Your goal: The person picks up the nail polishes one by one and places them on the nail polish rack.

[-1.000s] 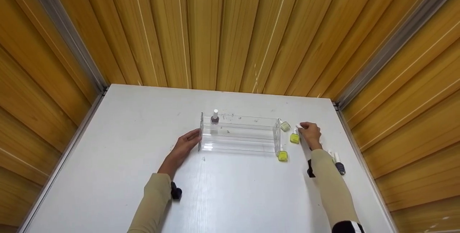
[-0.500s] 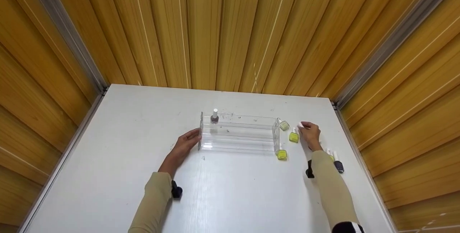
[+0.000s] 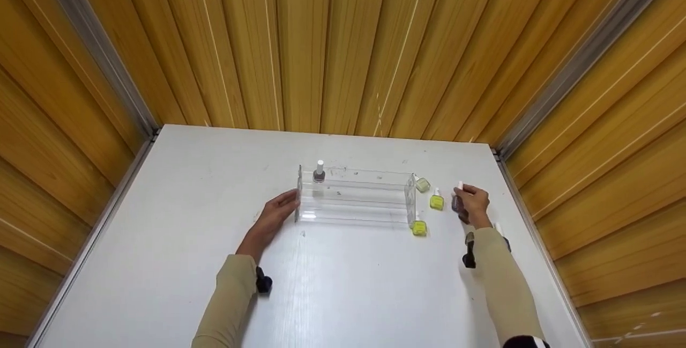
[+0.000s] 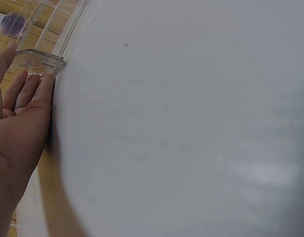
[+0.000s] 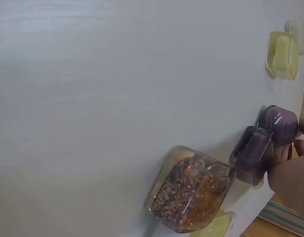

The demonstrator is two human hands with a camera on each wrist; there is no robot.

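Head view, white rectangular table [image 3: 343,289]: lower middle of the frame.
Clear plastic tiered rack [image 3: 355,204]: centre, long axis left to right.
Left hand [image 3: 277,213]: at the rack's left end, fingers extended, touching it.
Right hand [image 3: 475,201]: right of centre, pinching the white cap [image 3: 460,185] of a dark purple glass-like bottle [image 3: 456,204].
Bottle axis: up and down the frame, cap uppermost; rack leftward, right hand nearer.
Bottle base: lifted or resting, cannot tell.

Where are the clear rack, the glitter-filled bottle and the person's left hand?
Clear rack [image 3: 356,204]: head view, on its bare middle.
Glitter-filled bottle [image 5: 188,195]: right wrist view, on its glittery body.
Left hand [image 3: 274,215]: head view, mid-hand.
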